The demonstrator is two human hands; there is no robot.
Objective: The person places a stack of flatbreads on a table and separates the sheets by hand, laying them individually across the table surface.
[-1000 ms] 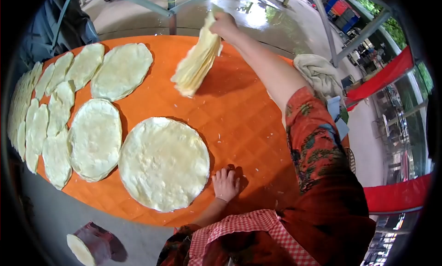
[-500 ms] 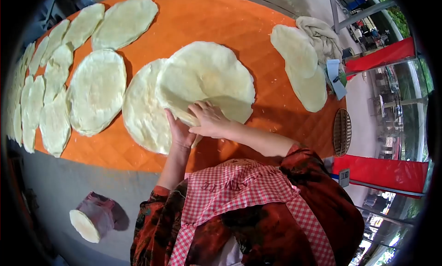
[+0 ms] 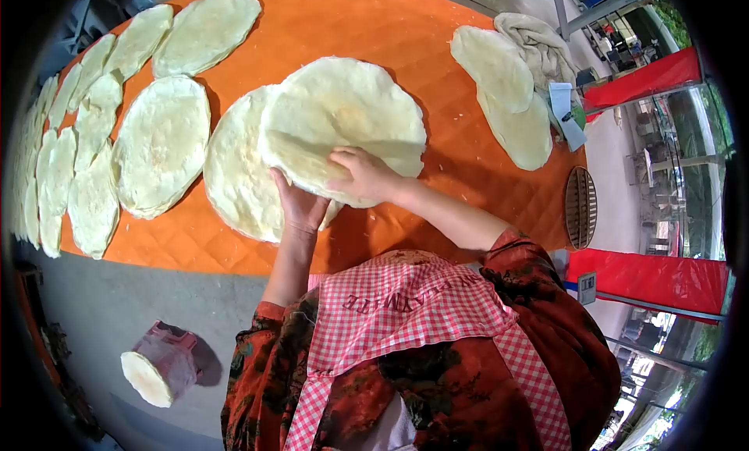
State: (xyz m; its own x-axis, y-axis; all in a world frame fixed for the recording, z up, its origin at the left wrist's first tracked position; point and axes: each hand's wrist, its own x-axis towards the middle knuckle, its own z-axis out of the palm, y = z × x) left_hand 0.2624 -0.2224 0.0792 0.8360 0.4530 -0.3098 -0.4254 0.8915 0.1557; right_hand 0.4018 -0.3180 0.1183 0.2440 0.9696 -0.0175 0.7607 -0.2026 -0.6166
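Observation:
A large, pale round flatbread (image 3: pixel 343 100) lies partly over another flatbread (image 3: pixel 242 158) on the orange-covered table. My left hand (image 3: pixel 302 207) is at its near left edge, thumb up along the rim and the other fingers mostly hidden beneath. Farther right, my right hand (image 3: pixel 365 175) rests over the near part of the same flatbread, its fingers curled onto the surface. Between the two hands the sheet is slightly raised and creased. Just left of the pair sits another round flatbread (image 3: pixel 162 147).
Several more flatbreads (image 3: pixel 94 189) cover the table's left end. Overlapping oval flatbreads (image 3: pixel 511 131) lie at the right, beside a crumpled cloth (image 3: pixel 538 45), a light blue object (image 3: pixel 567 115) and a woven basket (image 3: pixel 580 207). On the floor stands a pink stool (image 3: pixel 168 353) with a pale round top.
My right hand has shifted slightly right and up along the flatbread, away from my left hand. The fingers, earlier close together near the left hand, are now apart from it.

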